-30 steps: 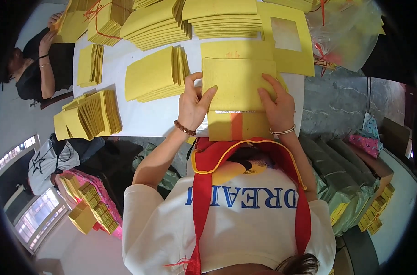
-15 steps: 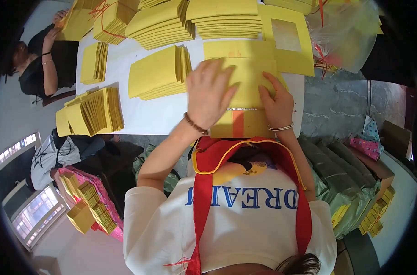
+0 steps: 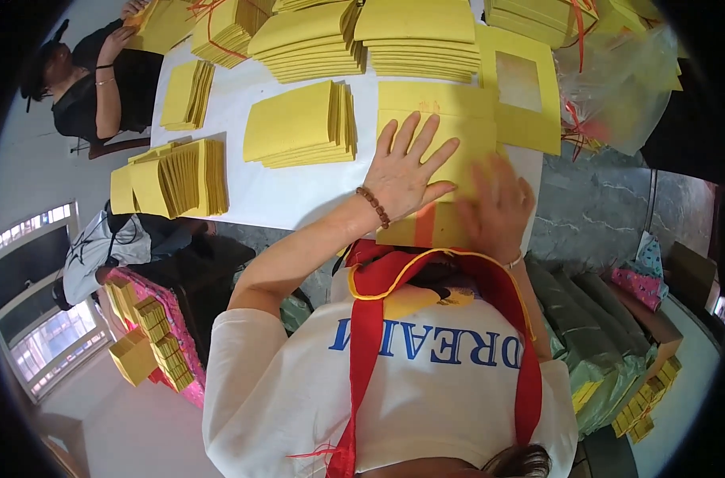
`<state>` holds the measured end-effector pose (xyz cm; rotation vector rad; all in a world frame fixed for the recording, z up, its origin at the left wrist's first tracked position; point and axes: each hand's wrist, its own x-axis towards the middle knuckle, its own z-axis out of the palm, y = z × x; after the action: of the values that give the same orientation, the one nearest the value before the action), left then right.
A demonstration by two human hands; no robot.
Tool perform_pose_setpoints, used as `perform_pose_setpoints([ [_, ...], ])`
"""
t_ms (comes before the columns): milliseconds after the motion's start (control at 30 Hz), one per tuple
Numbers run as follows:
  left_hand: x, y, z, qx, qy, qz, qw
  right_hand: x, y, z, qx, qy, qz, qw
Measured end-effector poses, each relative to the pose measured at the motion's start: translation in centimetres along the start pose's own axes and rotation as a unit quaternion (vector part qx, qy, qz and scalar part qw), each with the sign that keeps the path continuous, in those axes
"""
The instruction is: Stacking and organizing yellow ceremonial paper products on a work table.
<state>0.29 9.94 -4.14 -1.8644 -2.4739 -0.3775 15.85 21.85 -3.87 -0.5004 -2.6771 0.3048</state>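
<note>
A yellow paper sheet [image 3: 470,103] with crosswise fold lines lies in front of me on the white table [image 3: 298,199]. An orange strip [image 3: 424,227] shows on its near part. My left hand [image 3: 406,169] lies flat on the sheet with its fingers spread, a beaded bracelet round the wrist. My right hand [image 3: 502,209] is blurred by motion over the sheet's right edge, its fingers apart and nothing seen in them. Left of the sheet is a stack of folded yellow pieces [image 3: 294,123].
Taller yellow stacks [image 3: 418,36] stand along the far side. More folded pieces [image 3: 175,179] sit at the left. A yellow sheet with a pale window [image 3: 530,131] and a clear plastic bag [image 3: 617,95] are at the right. Another person [image 3: 91,88] works at the far left.
My left hand has flattened onto the sheet with its fingers spread. The right hand has moved nearer to me along the right edge. The whole view has shifted slightly.
</note>
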Motion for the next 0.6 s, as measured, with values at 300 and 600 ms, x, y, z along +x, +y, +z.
perform_pose_setpoints([
  [300, -0.4, -1.1, 0.0, 0.033, 0.014, 0.002, 0.999, -2.3, -0.6, 1.1, 0.029, -0.119, -0.102, 0.987],
  [600, -1.0, -1.2, -0.4, -0.068, 0.032, 0.143, 0.987, -3.3, -0.1, 1.3, 0.030, -0.135, -0.097, 0.986],
])
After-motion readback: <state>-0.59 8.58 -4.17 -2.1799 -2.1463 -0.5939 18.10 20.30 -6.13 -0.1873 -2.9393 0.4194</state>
